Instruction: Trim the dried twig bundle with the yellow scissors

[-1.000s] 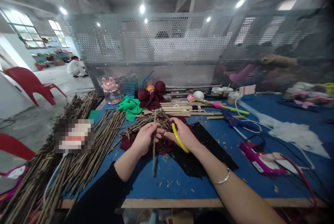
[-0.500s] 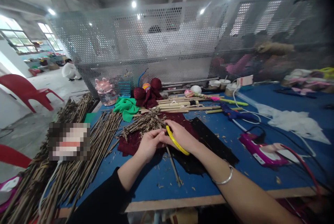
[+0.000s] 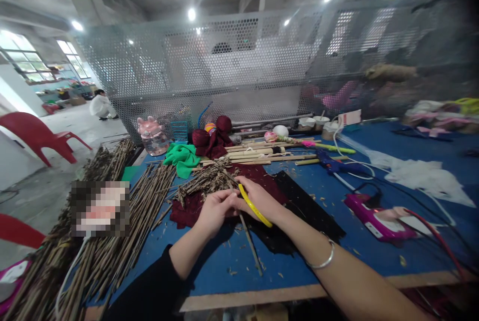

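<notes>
Over the near middle of the table, my left hand [image 3: 215, 211] is closed on a thin dry stalk [image 3: 250, 243]. The stalk's lower end slants down toward the table's front edge. My right hand [image 3: 260, 198] grips scissors [image 3: 255, 207]; their yellow handle loops over the back of it, and the blades are mostly hidden. Both hands touch at the fingertips. Just beyond them lies a heap of dried, trimmed twigs [image 3: 205, 179] on a maroon cloth [image 3: 262, 173]. A black cloth [image 3: 310, 206] is spread under and right of my right hand.
Long dry stalks [image 3: 138, 216] cover the table's left side. Behind are a green cloth [image 3: 183, 157], a pink-lidded jar [image 3: 152, 136] and bamboo sticks [image 3: 258, 151]. At right sit a blue glue gun [image 3: 331, 162] and a purple power strip [image 3: 377, 221]. A perforated screen [image 3: 194, 71] stands behind.
The stalk, upright between my fingers a second ago, now slants down to the right. My hands have come together, left fingers meeting right. Over the last half second they barely moved.
</notes>
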{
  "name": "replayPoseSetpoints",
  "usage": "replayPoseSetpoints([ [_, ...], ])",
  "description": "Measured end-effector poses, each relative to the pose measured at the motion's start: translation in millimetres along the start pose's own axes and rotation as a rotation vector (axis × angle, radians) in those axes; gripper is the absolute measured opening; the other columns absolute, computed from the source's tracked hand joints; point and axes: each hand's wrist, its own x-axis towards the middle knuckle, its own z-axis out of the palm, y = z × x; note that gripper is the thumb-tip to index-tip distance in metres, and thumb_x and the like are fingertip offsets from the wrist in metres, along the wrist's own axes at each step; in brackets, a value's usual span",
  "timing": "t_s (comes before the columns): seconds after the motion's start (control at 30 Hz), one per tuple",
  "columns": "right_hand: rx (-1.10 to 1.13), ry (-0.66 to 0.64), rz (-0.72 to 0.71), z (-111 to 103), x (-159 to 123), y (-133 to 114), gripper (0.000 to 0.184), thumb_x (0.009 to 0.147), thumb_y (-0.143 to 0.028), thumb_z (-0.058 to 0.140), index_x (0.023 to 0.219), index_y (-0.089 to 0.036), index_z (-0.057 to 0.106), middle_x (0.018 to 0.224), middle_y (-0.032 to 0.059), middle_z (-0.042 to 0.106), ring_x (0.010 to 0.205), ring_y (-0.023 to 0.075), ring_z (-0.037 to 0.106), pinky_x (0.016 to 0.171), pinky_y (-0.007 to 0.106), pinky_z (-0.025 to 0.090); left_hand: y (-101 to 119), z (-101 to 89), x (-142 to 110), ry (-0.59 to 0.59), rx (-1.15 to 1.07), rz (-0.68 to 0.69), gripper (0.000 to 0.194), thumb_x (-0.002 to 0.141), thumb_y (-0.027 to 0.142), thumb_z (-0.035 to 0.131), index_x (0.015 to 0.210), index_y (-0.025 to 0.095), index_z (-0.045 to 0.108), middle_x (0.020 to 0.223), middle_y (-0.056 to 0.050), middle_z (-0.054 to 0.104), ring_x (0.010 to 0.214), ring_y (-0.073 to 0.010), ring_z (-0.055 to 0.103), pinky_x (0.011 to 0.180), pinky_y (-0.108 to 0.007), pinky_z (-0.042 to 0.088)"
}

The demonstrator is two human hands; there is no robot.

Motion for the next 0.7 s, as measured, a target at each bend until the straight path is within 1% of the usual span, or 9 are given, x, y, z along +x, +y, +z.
replayPoseSetpoints([
  [0.1,0.007,-0.010,0.012,-1.6,-0.3,-2.5,0.051,0.073,-0.049,0.059,0.110,-0.016,0.049,0.092,0.0075,0.061,0.079,0.0182,0.058,0.068,0.026,0.043,0.1,-1.0,0.8,-0.001,0.030,-0.006,0.041,0.058,0.040,0.073,0.086,0.011,0.068,0.064,-0.003,0.060,0.049,-0.0063,0.048,0.052,-0.020,0.040],
  [0.2,0.005,-0.043,0.024,-2.5,-0.5,-4.6,0.043,0.075,-0.049,0.056,0.103,-0.017,0.051,0.077,0.0029,0.062,0.064,0.0148,0.056,0.058,0.022,0.040,-0.1,-1.2,1.6,0.013,0.054,-0.028,0.040,0.058,0.039,0.073,0.085,0.011,0.068,0.064,-0.003,0.059,0.050,-0.0063,0.049,0.053,-0.020,0.042],
  [0.3,-0.010,-0.047,0.038,-1.6,-0.5,-5.1,0.038,0.077,-0.051,0.053,0.096,-0.018,0.052,0.069,0.0011,0.061,0.058,0.0138,0.055,0.053,0.021,0.037,0.7,0.4,1.1,0.025,0.059,-0.025,0.039,0.057,0.039,0.074,0.082,0.011,0.068,0.064,-0.002,0.058,0.051,-0.0061,0.048,0.055,-0.020,0.043],
  [0.43,-0.005,-0.051,0.056,-0.3,-0.7,-4.1,0.037,0.077,-0.051,0.052,0.095,-0.018,0.052,0.069,0.0014,0.061,0.057,0.0145,0.056,0.052,0.021,0.037,1.8,1.8,0.0,0.026,0.077,-0.003,0.035,0.059,0.040,0.072,0.077,0.010,0.067,0.059,0.000,0.054,0.049,-0.0049,0.045,0.053,-0.019,0.042],
  [0.53,-0.003,-0.066,0.068,-0.4,-1.2,-4.2,0.037,0.078,-0.051,0.052,0.097,-0.019,0.051,0.071,0.0022,0.062,0.060,0.0157,0.058,0.054,0.022,0.037,0.6,0.3,0.4,0.015,0.079,0.001,0.033,0.061,0.040,0.071,0.075,0.010,0.066,0.059,0.000,0.054,0.049,-0.0045,0.045,0.053,-0.018,0.042],
  [0.63,-0.021,-0.049,0.077,-0.4,-1.0,-6.1,0.042,0.077,-0.051,0.053,0.103,-0.019,0.048,0.079,0.0042,0.062,0.069,0.0173,0.059,0.059,0.023,0.039,-1.1,-1.3,1.1,0.014,0.074,-0.004,0.033,0.061,0.039,0.071,0.078,0.011,0.066,0.063,-0.001,0.057,0.050,-0.0054,0.048,0.053,-0.019,0.042],
  [0.7,-0.034,-0.023,0.060,0.3,0.0,-8.6,0.046,0.075,-0.052,0.054,0.105,-0.018,0.047,0.084,0.0057,0.061,0.074,0.0181,0.057,0.063,0.025,0.040,-1.2,-1.0,0.9,0.011,0.062,-0.003,0.032,0.060,0.037,0.072,0.078,0.011,0.066,0.066,-0.003,0.059,0.053,-0.0075,0.051,0.055,-0.020,0.044],
])
